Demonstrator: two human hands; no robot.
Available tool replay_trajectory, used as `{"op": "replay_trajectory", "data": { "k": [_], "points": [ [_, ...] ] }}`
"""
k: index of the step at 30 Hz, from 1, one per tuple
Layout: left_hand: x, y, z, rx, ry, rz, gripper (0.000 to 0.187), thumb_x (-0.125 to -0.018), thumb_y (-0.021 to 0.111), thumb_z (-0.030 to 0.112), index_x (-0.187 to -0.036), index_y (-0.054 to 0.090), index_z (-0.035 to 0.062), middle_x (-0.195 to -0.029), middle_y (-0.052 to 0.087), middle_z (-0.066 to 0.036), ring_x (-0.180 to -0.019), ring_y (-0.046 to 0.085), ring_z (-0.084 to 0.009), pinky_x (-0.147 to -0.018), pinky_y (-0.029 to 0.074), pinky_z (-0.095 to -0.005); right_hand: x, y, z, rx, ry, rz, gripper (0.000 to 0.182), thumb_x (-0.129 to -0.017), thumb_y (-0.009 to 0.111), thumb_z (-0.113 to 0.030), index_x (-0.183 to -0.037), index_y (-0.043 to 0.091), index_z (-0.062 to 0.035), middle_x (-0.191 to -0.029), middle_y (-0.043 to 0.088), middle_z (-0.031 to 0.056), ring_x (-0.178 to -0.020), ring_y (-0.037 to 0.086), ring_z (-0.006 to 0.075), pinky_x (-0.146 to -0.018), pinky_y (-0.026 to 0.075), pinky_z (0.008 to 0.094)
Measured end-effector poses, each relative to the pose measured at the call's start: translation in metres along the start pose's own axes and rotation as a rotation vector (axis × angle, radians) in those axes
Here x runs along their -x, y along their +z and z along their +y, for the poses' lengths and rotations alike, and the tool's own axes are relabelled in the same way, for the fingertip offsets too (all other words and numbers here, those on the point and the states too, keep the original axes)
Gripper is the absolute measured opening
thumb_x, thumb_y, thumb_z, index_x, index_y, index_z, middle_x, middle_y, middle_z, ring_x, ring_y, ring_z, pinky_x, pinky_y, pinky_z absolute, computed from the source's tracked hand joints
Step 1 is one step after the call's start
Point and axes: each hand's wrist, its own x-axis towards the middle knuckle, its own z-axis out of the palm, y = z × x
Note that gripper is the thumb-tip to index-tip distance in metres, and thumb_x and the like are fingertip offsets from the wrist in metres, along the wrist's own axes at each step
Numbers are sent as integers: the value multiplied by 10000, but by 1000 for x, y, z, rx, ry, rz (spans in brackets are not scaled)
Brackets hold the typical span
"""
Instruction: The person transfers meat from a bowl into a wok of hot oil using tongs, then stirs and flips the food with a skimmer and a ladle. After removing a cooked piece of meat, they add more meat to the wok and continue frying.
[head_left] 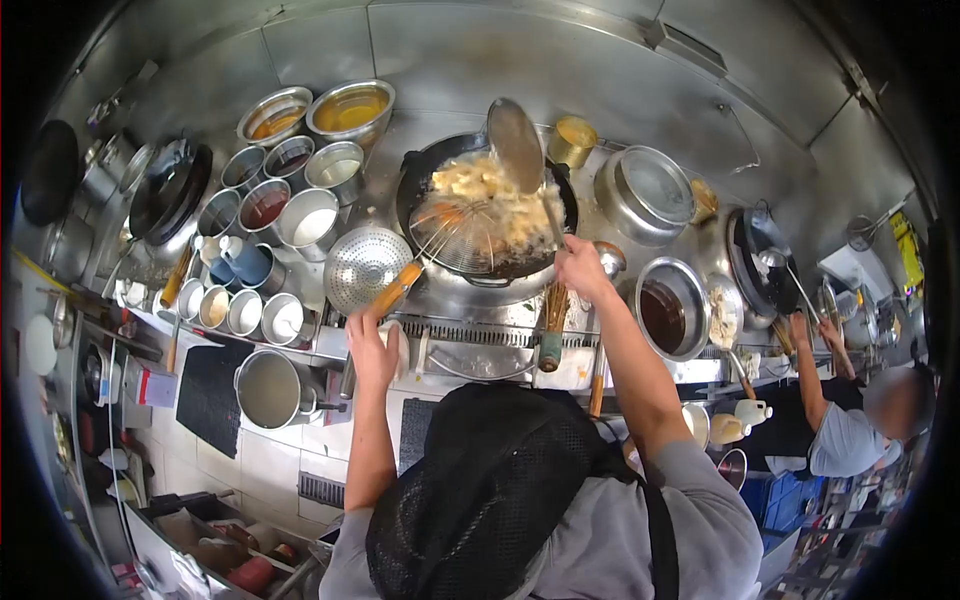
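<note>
My left hand [373, 350] is closed round the wooden handle of a wire strainer [455, 235], whose mesh head lies over the left front of a black wok [410, 185]. Pale golden food pieces [475, 180] sit in bubbling liquid in the wok. My right hand [583, 268] grips the handle of a large metal ladle [516, 145]; its bowl is raised over the wok's back right part. A perforated metal skimmer [368, 270] rests left of the wok, near my left hand.
Left stand sauce containers [265, 204] and bowls of orange-yellow liquid [350, 108]. A lidded pot [648, 195] and a pot of dark liquid [673, 308] are at right. A bamboo brush [552, 330] lies near my right forearm. Another person [850, 435] works at a wok far right.
</note>
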Motion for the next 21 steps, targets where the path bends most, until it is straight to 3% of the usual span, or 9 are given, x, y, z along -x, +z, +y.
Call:
{"op": "replay_trajectory", "data": {
  "k": [2, 4, 5, 6, 8, 9, 12, 16, 21],
  "points": [
    [-12, 15, -16, -42, 45, 23, 543, -795, 719, 129, -1290, 519, 32, -1242, 538, -183, -1174, 497, -362, -997, 378, -505, -10, 5, 9, -21, -48, 19, 167, -831, 517, -63, -947, 613, 10, -612, 555, 81, -475, 512, 166, -403, 393, 338],
    [-16, 27, -24, -137, -52, -141, 593, -799, 714, 145, -1356, 515, 105, -1207, 569, -171, -1155, 527, -360, -979, 399, -513, -21, 7, 22, -68, 0, -114, 162, -835, 514, -54, -938, 621, 12, -635, 557, 78, -493, 516, 143, -410, 394, 332],
    [-17, 30, -29, -145, -50, -150, 593, -799, 714, 145, -1356, 515, 105, -1207, 569, -171, -1155, 527, -360, -979, 399, -513, -27, 1, 30, 148, -34, -103, 170, -842, 518, -63, -944, 623, 23, -698, 622, 151, -586, 622, 261, -516, 475, 401],
    [-20, 30, -29, -157, -141, -237, 642, -794, 728, 165, -1393, 496, 175, -1217, 572, -151, -1159, 535, -354, -975, 404, -518, -31, -1, 35, 140, -28, -102, 170, -842, 518, -63, -944, 623, 23, -698, 622, 151, -586, 622, 261, -516, 475, 401],
    [-23, 31, -28, -176, -232, -326, 696, -789, 742, 185, -1429, 477, 244, -1227, 575, -131, -1163, 543, -348, -971, 409, -523, -39, -4, 46, 513, -588, 116, 132, -860, 521, -80, -879, 615, 10, -692, 590, 58, -527, 551, 115, -487, 445, 317],
    [-19, 23, -20, -154, -209, -315, 677, -790, 738, 175, -1418, 494, 241, -1180, 594, -145, -1110, 572, -359, -940, 435, -515, -7, -6, 8, 390, -313, 41, 217, -845, 553, -97, -1015, 624, 18, -944, 649, 286, -992, 608, 481, -854, 487, 482],
    [-14, 18, -9, -84, -182, -278, 640, -793, 731, 152, -1395, 528, 228, -1080, 616, -176, -1010, 612, -383, -872, 481, -499, -20, 13, 43, 166, -249, 26, 238, -841, 556, -93, -1040, 636, 12, -958, 649, 298, -980, 619, 472, -842, 499, 476],
    [-1, 9, 6, 53, -101, -241, 603, -800, 722, 121, -1375, 561, 206, -983, 614, -215, -910, 629, -414, -795, 514, -487, -32, 2, 36, 449, -347, -32, 255, -839, 540, -67, -1060, 639, 13, -1009, 643, 301, -999, 605, 481, -859, 491, 492],
    [-5, -2, 20, 13, -249, -336, 584, -823, 687, 103, -1387, 546, 151, -1095, 611, -246, -1004, 605, -424, -869, 495, -460, -4, 14, 22, 218, -370, 34, 274, -816, 556, -46, -1074, 639, -6, -952, 639, 318, -960, 614, 481, -841, 482, 527]
  ]
}}
